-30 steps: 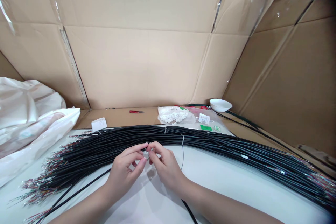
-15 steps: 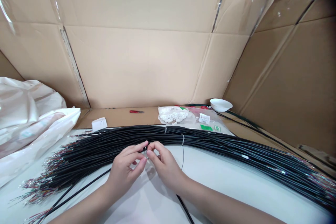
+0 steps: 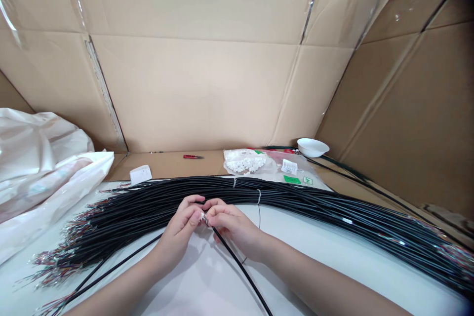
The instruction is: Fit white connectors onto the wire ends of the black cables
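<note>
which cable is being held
The loose black cable slanting down from between left hand and right hand; others lie in the bundle or at lower left.

On the clear bag, nearer than the white bowl, a green-edged label seems to read "HF"; the white label and green label, left of the bowl, have illegible print.

there were two hands, one left and one right, and one black cable in their grip. the bundled black cables were too many to count; the pale ties around them numbered two. there was one white bowl, one red tool and one white card, while the small white pieces ran past counting.
</note>
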### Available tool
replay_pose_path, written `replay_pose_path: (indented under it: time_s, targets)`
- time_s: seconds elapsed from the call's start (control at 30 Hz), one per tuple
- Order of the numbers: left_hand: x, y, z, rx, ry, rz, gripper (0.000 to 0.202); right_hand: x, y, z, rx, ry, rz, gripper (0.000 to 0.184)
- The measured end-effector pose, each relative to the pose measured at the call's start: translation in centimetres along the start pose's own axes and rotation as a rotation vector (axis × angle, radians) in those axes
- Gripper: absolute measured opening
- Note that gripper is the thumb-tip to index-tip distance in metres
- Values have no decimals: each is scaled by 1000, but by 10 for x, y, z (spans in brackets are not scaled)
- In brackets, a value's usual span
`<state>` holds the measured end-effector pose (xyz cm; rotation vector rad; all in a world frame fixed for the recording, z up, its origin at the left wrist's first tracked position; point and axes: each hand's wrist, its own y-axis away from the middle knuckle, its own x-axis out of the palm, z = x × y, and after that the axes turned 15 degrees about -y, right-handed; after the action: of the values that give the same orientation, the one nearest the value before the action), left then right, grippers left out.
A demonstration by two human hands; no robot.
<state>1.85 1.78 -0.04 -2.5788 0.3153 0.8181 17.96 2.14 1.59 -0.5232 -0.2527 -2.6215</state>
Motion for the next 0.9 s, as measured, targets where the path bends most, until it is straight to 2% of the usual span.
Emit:
replay_pose_path:
  time_s: [0.17, 0.43, 0.9]
  targets:
    - [1, -1, 2, -10, 32, 31, 36, -2, -1, -3, -27, -14, -3, 9]
    - [2, -2, 2, 8, 28, 44, 37, 2, 1, 2, 36, -123, 3, 7]
    - [3, -1, 5, -22, 65, 89, 37, 2, 0, 3, 85, -178, 8, 5]
